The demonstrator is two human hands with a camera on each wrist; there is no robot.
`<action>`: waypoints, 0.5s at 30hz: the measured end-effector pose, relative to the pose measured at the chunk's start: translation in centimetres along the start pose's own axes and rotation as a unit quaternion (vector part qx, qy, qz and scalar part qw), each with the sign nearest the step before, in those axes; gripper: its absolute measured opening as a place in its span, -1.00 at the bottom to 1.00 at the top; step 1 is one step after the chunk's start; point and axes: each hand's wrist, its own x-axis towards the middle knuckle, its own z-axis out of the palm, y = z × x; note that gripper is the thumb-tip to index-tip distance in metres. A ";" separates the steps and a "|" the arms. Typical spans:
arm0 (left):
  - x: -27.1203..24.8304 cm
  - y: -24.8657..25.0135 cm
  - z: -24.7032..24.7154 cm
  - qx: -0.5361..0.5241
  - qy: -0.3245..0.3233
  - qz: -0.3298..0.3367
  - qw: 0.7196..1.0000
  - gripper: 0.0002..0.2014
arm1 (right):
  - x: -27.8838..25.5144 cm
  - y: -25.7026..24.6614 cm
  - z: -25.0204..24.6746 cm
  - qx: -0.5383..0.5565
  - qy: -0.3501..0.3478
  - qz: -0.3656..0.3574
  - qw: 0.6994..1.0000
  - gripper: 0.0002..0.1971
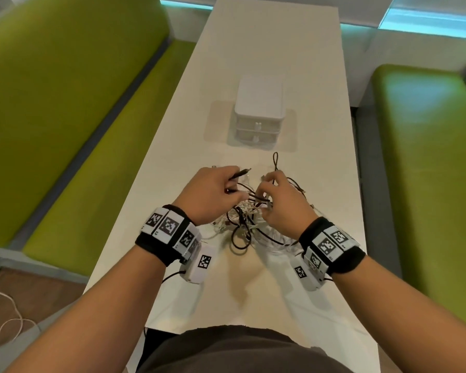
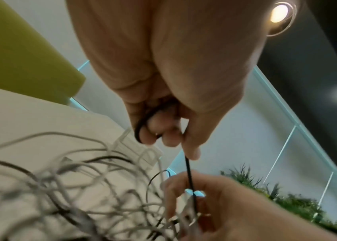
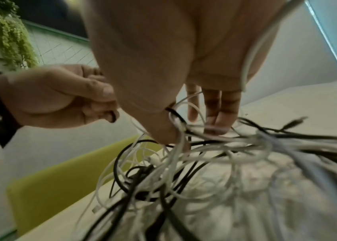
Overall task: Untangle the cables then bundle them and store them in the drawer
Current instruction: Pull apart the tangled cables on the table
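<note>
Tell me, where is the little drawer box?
In the head view, the white drawer box stands mid-table, just beyond the tangled cables and both hands.

L grip point(image 1: 213, 192) + R grip point(image 1: 280, 200), fingers curled, pinching.

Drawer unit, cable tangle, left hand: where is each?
Drawer unit point(image 1: 259, 99), head view, its flat top.
Cable tangle point(image 1: 244, 219), head view, knotted middle.
Left hand point(image 1: 209, 193), head view, its back.

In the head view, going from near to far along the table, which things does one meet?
Tangle of cables → left hand and right hand, side by side → drawer unit.
</note>
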 end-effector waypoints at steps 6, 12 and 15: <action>-0.5 -2.1 -0.4 0.078 -0.002 -0.080 0.994 -0.72 | -1.3 0.2 -1.0 0.148 0.126 -0.085 0.977 -0.70; -1.0 -1.7 -1.5 0.005 0.098 -0.085 0.992 -0.68 | -1.3 1.4 -0.9 -0.074 0.018 -0.059 0.995 -0.66; -0.8 -0.8 -1.7 0.003 0.107 -0.066 0.992 -0.65 | -1.3 0.2 -2.0 0.050 -0.126 -0.022 0.991 -0.39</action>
